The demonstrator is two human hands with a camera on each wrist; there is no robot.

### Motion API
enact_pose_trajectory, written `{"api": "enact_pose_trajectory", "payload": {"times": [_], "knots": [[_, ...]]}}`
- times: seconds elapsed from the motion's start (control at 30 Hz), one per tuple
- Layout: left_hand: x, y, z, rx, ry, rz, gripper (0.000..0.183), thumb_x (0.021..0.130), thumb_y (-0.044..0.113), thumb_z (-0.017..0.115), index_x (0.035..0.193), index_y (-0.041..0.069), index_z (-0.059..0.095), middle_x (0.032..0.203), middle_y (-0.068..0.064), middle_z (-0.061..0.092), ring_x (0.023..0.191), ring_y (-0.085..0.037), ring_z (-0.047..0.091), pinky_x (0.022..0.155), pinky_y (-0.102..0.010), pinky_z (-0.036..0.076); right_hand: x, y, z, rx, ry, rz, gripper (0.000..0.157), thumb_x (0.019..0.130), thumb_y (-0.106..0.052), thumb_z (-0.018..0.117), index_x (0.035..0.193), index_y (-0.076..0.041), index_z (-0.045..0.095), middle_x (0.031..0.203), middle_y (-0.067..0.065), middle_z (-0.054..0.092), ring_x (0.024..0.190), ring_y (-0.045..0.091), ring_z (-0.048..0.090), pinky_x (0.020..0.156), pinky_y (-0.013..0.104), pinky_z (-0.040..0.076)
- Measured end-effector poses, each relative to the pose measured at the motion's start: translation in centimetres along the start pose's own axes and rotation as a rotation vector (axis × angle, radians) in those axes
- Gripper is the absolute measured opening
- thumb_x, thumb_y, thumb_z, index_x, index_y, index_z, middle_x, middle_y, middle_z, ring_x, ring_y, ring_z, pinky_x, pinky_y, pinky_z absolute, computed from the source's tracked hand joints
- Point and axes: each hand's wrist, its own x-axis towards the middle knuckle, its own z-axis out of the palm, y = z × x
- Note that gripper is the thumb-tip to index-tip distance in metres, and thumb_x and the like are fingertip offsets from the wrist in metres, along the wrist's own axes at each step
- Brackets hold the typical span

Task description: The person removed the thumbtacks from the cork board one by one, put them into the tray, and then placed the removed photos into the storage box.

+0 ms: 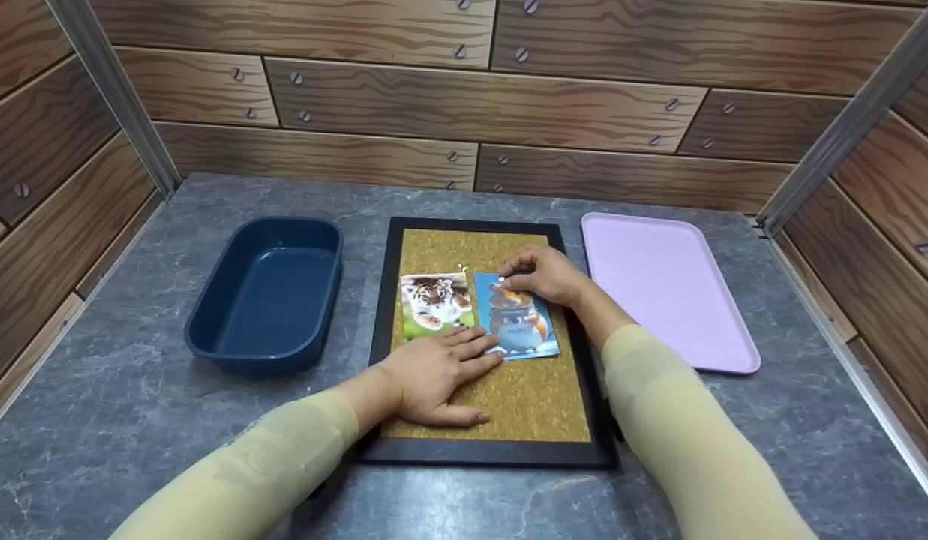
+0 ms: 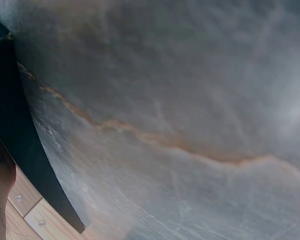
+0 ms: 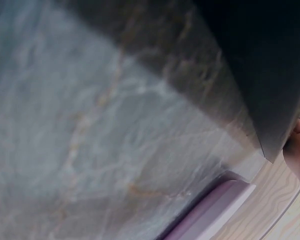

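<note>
Spread flat, the left grip (image 1: 436, 373) likely steadies the tiger photo (image 1: 435, 301) and blue photo (image 1: 521, 330) beneath it; the right grip (image 1: 548, 276) pinches (apparently) a pin (image 1: 501, 279) at the latter's top edge.

We have the tiger picture (image 1: 433, 300) and blue picture (image 1: 522, 330) partly beneath the fingers of our left hand (image 1: 437, 375), and a tiny pale object (image 1: 501, 279) pinched by our right hand (image 1: 548, 276).
</note>
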Motion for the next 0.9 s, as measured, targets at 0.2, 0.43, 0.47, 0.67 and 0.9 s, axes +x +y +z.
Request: {"api": "enact_pose_trajectory", "payload": {"times": [0.2, 0.43, 0.47, 0.67, 0.9], "knots": [[0.04, -0.04, 0.01, -0.001, 0.0, 0.0, 0.086, 0.105, 0.072, 0.039, 0.167, 0.012, 0.034, 0.172, -0.012, 0.032, 0.159, -0.03, 0.027, 0.129, -0.04, 0.023, -0.06, -0.14, -0.01, 0.028, -0.006, 0.003, 0.02, 0.093, -0.011, 0.082, 0.11, 0.001, 0.079, 0.126, 0.017, 0.07, 0.124, 0.033, 0.062, 0.111, 0.045, 0.046], [0.04, -0.02, -0.01, 0.002, 0.007, 0.004, 0.087, 0.104, 0.072, 0.04, 0.167, 0.012, 0.035, 0.171, -0.012, 0.034, 0.159, -0.03, 0.028, 0.129, -0.041, 0.024, -0.13, -0.14, 0.03, 0.044, -0.002, 0.002, 0.019, 0.094, -0.009, 0.081, 0.109, 0.001, 0.078, 0.125, 0.017, 0.071, 0.122, 0.031, 0.063, 0.111, 0.045, 0.046], [0.03, -0.01, -0.01, 0.003, 0.009, 0.004, 0.087, 0.104, 0.072, 0.04, 0.167, 0.012, 0.036, 0.171, -0.012, 0.034, 0.159, -0.03, 0.028, 0.129, -0.041, 0.024, -0.13, -0.12, 0.04, 0.047, -0.001, 0.002, 0.018, 0.093, -0.009, 0.082, 0.108, 0.001, 0.079, 0.126, 0.017, 0.071, 0.122, 0.031, 0.063, 0.111, 0.045, 0.046], [0.0, -0.01, -0.01, -0.004, 0.009, 0.002, 0.087, 0.104, 0.072, 0.04, 0.167, 0.012, 0.035, 0.171, -0.012, 0.033, 0.159, -0.03, 0.028, 0.129, -0.041, 0.023, -0.12, 0.01, 0.03, 0.047, 0.005, -0.017, 0.02, 0.093, -0.01, 0.083, 0.108, 0.001, 0.079, 0.124, 0.017, 0.071, 0.122, 0.032, 0.063, 0.111, 0.046, 0.046], [0.02, 0.02, -0.01, -0.004, 0.025, 0.007, 0.086, 0.105, 0.071, 0.041, 0.166, 0.011, 0.037, 0.17, -0.012, 0.035, 0.158, -0.03, 0.03, 0.128, -0.041, 0.025, -0.1, -0.02, -0.02, 0.034, -0.004, -0.035, 0.021, 0.092, -0.01, 0.083, 0.109, 0.001, 0.08, 0.125, 0.018, 0.071, 0.124, 0.033, 0.062, 0.112, 0.047, 0.045]]}}
